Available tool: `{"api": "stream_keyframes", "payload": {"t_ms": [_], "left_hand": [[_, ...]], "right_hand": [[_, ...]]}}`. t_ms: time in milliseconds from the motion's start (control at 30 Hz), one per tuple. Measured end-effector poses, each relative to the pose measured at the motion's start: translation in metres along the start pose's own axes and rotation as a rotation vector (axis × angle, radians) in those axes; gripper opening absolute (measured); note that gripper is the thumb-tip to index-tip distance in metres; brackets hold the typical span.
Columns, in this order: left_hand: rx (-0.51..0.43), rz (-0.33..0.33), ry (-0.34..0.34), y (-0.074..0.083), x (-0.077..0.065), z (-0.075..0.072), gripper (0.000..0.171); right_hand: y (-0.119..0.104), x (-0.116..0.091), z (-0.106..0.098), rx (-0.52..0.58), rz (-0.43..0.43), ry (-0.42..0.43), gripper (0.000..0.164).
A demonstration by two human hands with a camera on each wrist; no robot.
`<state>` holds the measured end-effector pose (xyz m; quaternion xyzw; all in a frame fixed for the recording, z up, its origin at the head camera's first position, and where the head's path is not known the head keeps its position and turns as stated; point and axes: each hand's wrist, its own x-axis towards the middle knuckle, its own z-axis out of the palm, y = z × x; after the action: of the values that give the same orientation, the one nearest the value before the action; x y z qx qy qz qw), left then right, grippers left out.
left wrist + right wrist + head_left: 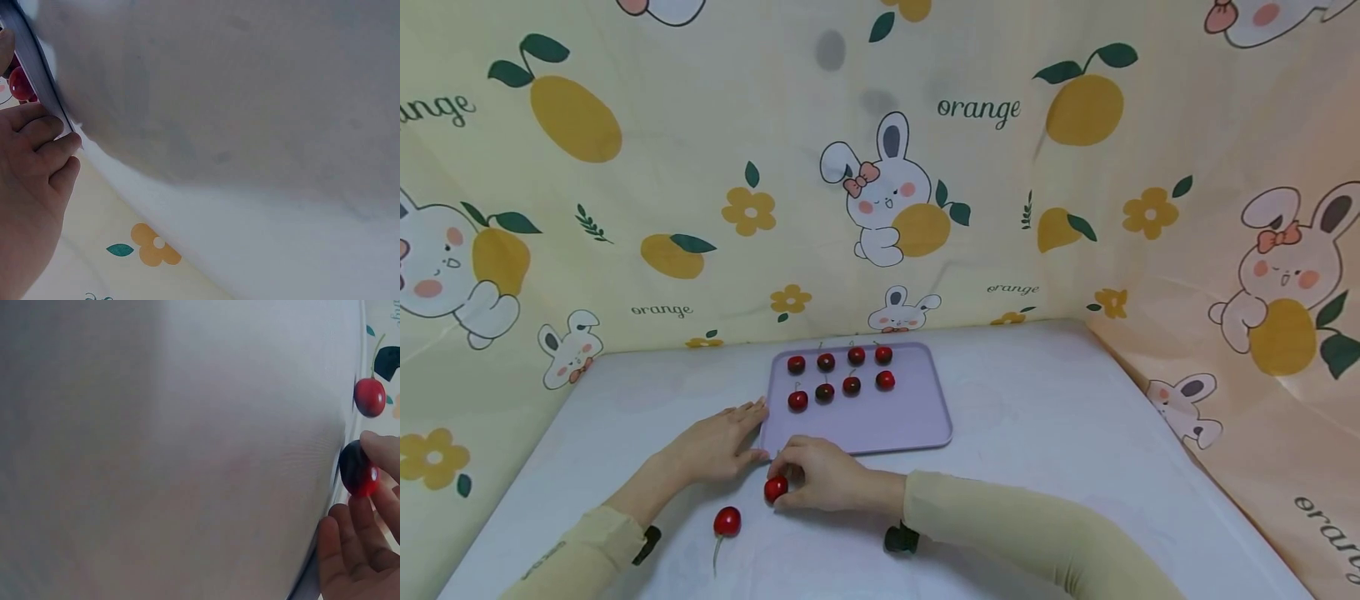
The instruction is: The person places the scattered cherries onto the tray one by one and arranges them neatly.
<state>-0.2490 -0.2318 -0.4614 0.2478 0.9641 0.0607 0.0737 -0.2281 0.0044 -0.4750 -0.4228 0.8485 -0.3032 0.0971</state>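
Note:
My right hand point(820, 475) pinches a dark red cherry point(776, 489) between thumb and fingertips, just in front of the tray's near-left corner. The same cherry point(359, 470) shows in the right wrist view, partly covered by the fingers. My left hand point(718, 442) rests against the left edge of a light purple tray point(880, 429), its fingers along the side and the thumb by the near corner. Several cherries stand on the tray in two rows, among them one at the right end point(885, 381). A loose cherry point(727, 522) with a long stem lies on the table.
The white-covered table point(1037, 500) extends around the tray. Behind it and along the sides hangs a cream cloth point(820, 100) printed with rabbits and oranges. A black wrist strap point(901, 538) is below the right sleeve point(1000, 508).

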Motion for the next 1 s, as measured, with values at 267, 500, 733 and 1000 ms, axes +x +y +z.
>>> {"api": "stream_keyframes", "payload": {"t_ms": [267,500,733,1000], "left_hand": [[-0.004,0.008,0.001,0.001,0.0,-0.001,0.077],[-0.006,0.009,0.003,0.001,-0.001,-0.001,0.077],[-0.008,0.012,0.016,0.001,-0.003,0.001,0.077],[0.001,0.024,0.035,-0.001,-0.001,0.002,0.077]], "right_hand": [[-0.001,0.001,0.001,-0.007,0.016,-0.008,0.032],[0.0,-0.002,0.0,0.004,0.026,0.005,0.032],[0.0,-0.006,-0.009,0.045,0.034,0.033,0.032],[0.004,-0.004,-0.021,0.122,0.025,0.089,0.026]]}}
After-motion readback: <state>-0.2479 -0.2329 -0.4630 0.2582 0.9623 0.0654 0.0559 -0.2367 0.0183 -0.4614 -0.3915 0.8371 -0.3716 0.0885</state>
